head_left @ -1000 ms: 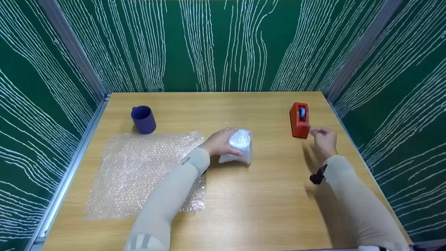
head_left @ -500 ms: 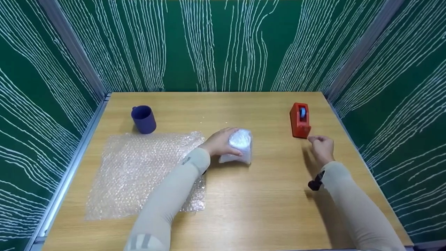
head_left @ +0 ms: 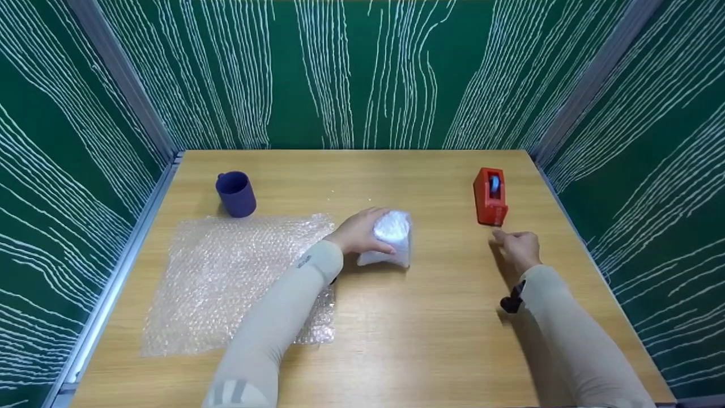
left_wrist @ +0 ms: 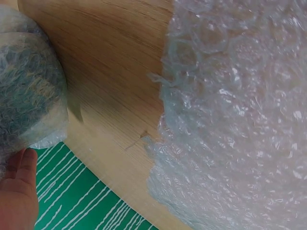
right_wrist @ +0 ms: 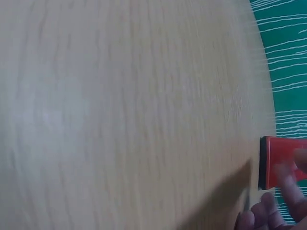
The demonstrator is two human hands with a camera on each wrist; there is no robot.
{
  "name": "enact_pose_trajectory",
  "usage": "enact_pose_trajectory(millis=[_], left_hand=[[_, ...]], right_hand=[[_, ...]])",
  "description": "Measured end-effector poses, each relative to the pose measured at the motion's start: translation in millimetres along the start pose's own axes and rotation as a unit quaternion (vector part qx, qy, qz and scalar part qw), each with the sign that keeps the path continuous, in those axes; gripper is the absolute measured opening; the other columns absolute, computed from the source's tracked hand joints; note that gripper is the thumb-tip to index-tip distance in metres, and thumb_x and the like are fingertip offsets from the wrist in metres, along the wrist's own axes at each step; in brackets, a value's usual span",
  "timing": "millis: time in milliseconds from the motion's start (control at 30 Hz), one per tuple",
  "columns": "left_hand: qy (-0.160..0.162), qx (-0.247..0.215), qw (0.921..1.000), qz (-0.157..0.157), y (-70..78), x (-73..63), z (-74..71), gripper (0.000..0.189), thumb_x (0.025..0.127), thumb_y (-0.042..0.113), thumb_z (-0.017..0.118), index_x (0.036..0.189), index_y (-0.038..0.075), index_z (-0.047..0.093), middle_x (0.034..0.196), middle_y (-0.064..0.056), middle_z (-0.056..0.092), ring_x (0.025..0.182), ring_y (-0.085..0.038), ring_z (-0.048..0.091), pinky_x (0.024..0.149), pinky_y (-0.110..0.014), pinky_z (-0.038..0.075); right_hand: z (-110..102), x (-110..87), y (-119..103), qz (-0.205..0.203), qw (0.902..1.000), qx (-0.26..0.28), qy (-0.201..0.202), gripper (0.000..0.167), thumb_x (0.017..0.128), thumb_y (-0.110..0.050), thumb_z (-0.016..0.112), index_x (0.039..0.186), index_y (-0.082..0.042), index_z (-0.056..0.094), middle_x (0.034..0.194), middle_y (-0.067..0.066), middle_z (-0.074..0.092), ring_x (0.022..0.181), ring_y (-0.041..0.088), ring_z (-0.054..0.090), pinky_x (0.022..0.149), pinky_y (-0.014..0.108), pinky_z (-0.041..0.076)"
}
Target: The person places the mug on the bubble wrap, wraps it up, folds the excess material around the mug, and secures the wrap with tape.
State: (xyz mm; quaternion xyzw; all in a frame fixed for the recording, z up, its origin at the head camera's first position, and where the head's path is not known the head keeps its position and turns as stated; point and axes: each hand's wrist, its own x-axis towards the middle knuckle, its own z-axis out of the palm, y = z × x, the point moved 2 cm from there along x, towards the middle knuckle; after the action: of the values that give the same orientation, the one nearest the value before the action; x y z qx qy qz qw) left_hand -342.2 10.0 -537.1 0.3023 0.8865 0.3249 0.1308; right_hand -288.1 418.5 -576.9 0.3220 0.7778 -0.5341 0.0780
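Note:
My left hand grips a bundle wrapped in bubble wrap near the middle of the wooden table. In the left wrist view, fingertips press the lower side of the same bundle; what it encloses is hidden. Thumb and index finger of my right hand pinch the end of a thin clear strip of tape, just in front of a red tape dispenser. A blue-cored roll sits in the dispenser. The right wrist view catches the dispenser beyond my fingers.
A flat sheet of bubble wrap covers the table's left part, partly beneath my left forearm. Behind it stands a dark purple mug. Green panels with white lines enclose the table at the back and sides.
My right hand has drawn back from the dispenser's front toward me and slightly left. The left hand keeps its hold on the wrapped bundle in the same spot.

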Motion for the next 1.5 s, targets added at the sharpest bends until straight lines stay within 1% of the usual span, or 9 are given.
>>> enact_pose_trajectory(millis=[100,333,467,600,733,933,1167,1433,1500], left_hand=[[0.0,-0.004,1.0,-0.003,-1.0,0.0,-0.1,0.111,0.08,0.048,0.096,0.168,0.013,0.04,0.171,-0.009,0.046,0.155,-0.031,0.048,0.132,-0.047,0.036],[0.002,-0.004,0.9999,-0.013,-2.4,0.4,0.4,0.11,0.079,0.047,0.097,0.169,0.018,0.04,0.173,-0.006,0.044,0.155,-0.03,0.047,0.133,-0.048,0.035],[0.0,-0.006,0.9998,-0.017,-1.0,0.2,0.6,0.111,0.079,0.048,0.097,0.169,0.018,0.039,0.174,-0.008,0.042,0.157,-0.031,0.045,0.133,-0.05,0.034],[-0.001,-0.009,0.9998,-0.017,1.1,-0.3,0.4,0.111,0.079,0.048,0.097,0.169,0.018,0.039,0.174,-0.008,0.042,0.156,-0.031,0.046,0.133,-0.051,0.034],[-0.001,-0.017,0.9997,-0.019,2.1,-0.8,0.3,0.111,0.078,0.046,0.098,0.169,0.021,0.04,0.172,-0.006,0.045,0.153,-0.03,0.049,0.131,-0.049,0.037],[0.002,0.001,1.0,-0.007,1.0,-0.5,-0.1,0.11,0.079,0.047,0.097,0.168,0.014,0.041,0.172,-0.01,0.045,0.155,-0.032,0.048,0.132,-0.048,0.036],[0.005,-0.004,0.9999,-0.009,-0.9,0.7,-1.2,0.11,0.078,0.046,0.098,0.167,0.016,0.042,0.169,-0.008,0.048,0.151,-0.03,0.052,0.13,-0.048,0.039],[0.003,-0.015,0.9997,-0.018,-0.4,2.4,0.1,0.112,0.077,0.047,0.098,0.168,0.017,0.041,0.169,-0.006,0.049,0.15,-0.029,0.053,0.13,-0.047,0.04],[0.002,-0.018,0.9996,-0.022,-0.3,3.2,0.7,0.111,0.077,0.047,0.099,0.168,0.017,0.041,0.169,-0.005,0.049,0.15,-0.028,0.053,0.13,-0.047,0.04]], right_hand=[[0.0,1.0,-0.1,0.007,1.0,0.004,-0.002,0.077,0.108,-0.046,0.064,0.167,-0.004,0.036,0.171,0.019,0.042,0.158,0.035,0.037,0.136,0.053,0.028],[-1.6,9.6,-6.5,-0.032,0.9978,0.054,0.018,0.068,0.106,-0.044,0.07,0.164,-0.016,0.047,0.17,0.011,0.04,0.149,0.03,0.038,0.133,0.047,0.032],[-2.8,14.7,-10.4,-0.031,0.9979,0.049,0.027,0.07,0.107,-0.03,0.071,0.168,-0.016,0.04,0.173,0.012,0.036,0.151,0.031,0.035,0.134,0.048,0.031],[-5.1,17.8,-9.5,-0.022,0.9986,0.028,0.038,0.077,0.105,-0.013,0.068,0.172,-0.012,0.029,0.168,0.015,0.038,0.145,0.03,0.039,0.132,0.045,0.036],[-9.8,17.7,-5.0,-0.013,0.9981,0.016,0.058,0.081,0.105,-0.007,0.064,0.174,-0.008,0.021,0.167,0.018,0.038,0.145,0.031,0.042,0.131,0.044,0.039],[-15.6,16.7,-2.0,-0.031,0.9967,0.016,0.074,0.067,0.108,-0.018,0.063,0.169,-0.01,0.038,0.169,0.017,0.041,0.147,0.032,0.042,0.129,0.045,0.041],[-10.5,19.4,-12.1,-0.05,0.9969,0.044,0.041,0.06,0.108,-0.036,0.067,0.162,-0.015,0.052,0.171,0.011,0.04,0.149,0.029,0.044,0.129,0.043,0.041],[-2.2,25.9,-19.9,-0.045,0.9969,0.065,0.011,0.058,0.106,-0.042,0.071,0.155,-0.015,0.057,0.137,0.0,0.056,0.129,0.021,0.055,0.118,0.035,0.046],[-0.6,26.9,-22.0,-0.05,0.997,0.058,0.012,0.059,0.106,-0.044,0.07,0.155,-0.014,0.057,0.138,0.0,0.056,0.13,0.021,0.053,0.119,0.036,0.044]])
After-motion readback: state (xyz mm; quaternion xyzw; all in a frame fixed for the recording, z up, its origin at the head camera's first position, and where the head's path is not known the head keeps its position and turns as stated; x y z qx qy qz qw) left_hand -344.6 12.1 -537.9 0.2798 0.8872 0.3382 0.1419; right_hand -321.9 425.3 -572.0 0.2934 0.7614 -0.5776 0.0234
